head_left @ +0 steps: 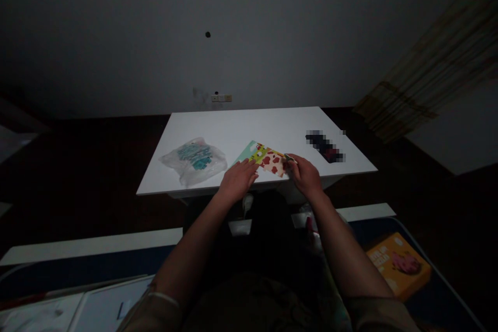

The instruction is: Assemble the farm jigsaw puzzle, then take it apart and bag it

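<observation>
A colourful picture booklet [274,162], or perhaps a folded card, lies at the table's near edge. One part is pale green and yellow-green; the other is pale with reddish-brown spots. Flat across its near left side rests my left hand [238,180], fingers stretched out. My right hand [304,175] is closed at the booklet's right edge, thumb and fingers pinching there. Something small and dark green shows by those fingers, too small to make out. The near corner of the booklet is partly covered by my left hand.
To the left on the white table [249,120] lies a clear plastic bag [194,161] with teal contents. A dark, pixelated object [324,145] sits at the right. Beside my right arm is an orange box [402,264]. Printed white sheets [105,306] lie at lower left.
</observation>
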Available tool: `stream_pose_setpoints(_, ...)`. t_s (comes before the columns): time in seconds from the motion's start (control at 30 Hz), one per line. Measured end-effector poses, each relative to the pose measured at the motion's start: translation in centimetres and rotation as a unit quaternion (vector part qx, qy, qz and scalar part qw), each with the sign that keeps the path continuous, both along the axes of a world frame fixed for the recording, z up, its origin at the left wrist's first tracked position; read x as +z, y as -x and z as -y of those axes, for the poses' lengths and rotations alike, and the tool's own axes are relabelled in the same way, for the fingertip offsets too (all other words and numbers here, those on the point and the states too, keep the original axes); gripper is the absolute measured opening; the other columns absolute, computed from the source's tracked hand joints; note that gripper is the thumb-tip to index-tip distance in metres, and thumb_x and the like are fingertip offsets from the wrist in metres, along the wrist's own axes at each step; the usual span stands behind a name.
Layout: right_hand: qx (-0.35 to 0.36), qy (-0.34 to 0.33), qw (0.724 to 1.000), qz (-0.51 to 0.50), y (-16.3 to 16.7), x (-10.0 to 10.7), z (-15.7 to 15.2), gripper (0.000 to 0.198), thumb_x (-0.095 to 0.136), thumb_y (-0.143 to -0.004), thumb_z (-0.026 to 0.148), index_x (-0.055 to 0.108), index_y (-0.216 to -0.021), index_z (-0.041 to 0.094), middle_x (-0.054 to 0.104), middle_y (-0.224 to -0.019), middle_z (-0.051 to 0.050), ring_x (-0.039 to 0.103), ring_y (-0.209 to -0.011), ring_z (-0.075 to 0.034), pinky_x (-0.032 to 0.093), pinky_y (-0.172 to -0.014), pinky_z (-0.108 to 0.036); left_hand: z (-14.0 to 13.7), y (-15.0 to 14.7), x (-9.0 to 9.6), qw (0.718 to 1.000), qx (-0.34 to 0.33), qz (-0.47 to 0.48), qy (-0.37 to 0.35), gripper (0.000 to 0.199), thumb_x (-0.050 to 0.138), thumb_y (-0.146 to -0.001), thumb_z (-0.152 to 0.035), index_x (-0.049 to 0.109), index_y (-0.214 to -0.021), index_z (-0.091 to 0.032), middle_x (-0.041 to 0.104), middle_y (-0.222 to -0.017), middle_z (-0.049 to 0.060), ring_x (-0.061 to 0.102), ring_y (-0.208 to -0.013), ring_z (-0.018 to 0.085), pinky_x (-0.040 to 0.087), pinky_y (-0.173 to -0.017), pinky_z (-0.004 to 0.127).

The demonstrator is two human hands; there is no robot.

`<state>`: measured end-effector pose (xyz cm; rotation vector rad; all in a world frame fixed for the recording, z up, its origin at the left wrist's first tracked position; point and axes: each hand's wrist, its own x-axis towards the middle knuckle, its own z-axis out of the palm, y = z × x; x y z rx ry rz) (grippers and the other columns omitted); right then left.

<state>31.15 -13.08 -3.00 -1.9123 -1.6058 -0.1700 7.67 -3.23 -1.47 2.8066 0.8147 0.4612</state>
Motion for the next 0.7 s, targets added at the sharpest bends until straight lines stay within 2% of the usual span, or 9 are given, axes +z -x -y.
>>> stream_pose_setpoints(0.17, 0.116, 0.040, 0.990, 0.069, 2.6, -0.3, -0.5, 0.040, 0.042, -0.094, 0.030, 0.051, -0.134, 0.028, 0.053, -0.136, -0.003, 0.048, -0.128, -0.025, 0.043, -0.103, -0.048, 0.3, 0.4, 0.3, 1.000, 0.001, -0.010, 0.008, 0.040, 0.040, -0.095, -0.034, 0.047, -0.135, -0.032, 0.049, -0.141, 0.002, 0.042, -0.132, 0.018, 0.032, -0.111, 0.039)
stream_pose_setpoints(0.4, 0.145, 0.058, 0.982, 0.102, 3.6, -1.0, 0.8, 0.054, 0.052, -0.091, 0.033, 0.039, -0.143, 0.028, 0.040, -0.147, -0.004, 0.036, -0.136, -0.028, 0.037, -0.108, -0.053, 0.8, 1.4, -0.1, 0.999, -0.013, -0.037, -0.014, 0.047, 0.046, -0.094, -0.040, 0.041, -0.140, -0.029, 0.041, -0.147, 0.004, 0.041, -0.132, 0.024, 0.036, -0.106, 0.040)
stream_pose_setpoints(0.57, 0.180, 0.056, 0.976, 0.106, 2.9, -1.7, 1.2, 0.045, 0.050, -0.091, 0.025, 0.049, -0.136, 0.026, 0.048, -0.141, -0.005, 0.039, -0.134, -0.025, 0.039, -0.109, -0.050, 0.7, 1.8, -0.7, 0.998, -0.038, -0.044, -0.036, 0.044, 0.043, -0.096, -0.036, 0.043, -0.139, -0.028, 0.044, -0.145, 0.003, 0.041, -0.132, 0.024, 0.038, -0.105, 0.041)
stream_pose_setpoints(0.7, 0.189, 0.046, 0.976, 0.099, 2.7, -2.0, 1.6, 0.042, 0.049, -0.091, 0.021, 0.053, -0.132, 0.028, 0.052, -0.137, -0.003, 0.043, -0.132, -0.024, 0.040, -0.108, -0.048, 0.7, 2.0, -0.6, 0.998, -0.051, -0.036, -0.023, 0.040, 0.039, -0.097, -0.032, 0.047, -0.136, -0.026, 0.046, -0.143, 0.003, 0.042, -0.131, 0.024, 0.038, -0.106, 0.040)
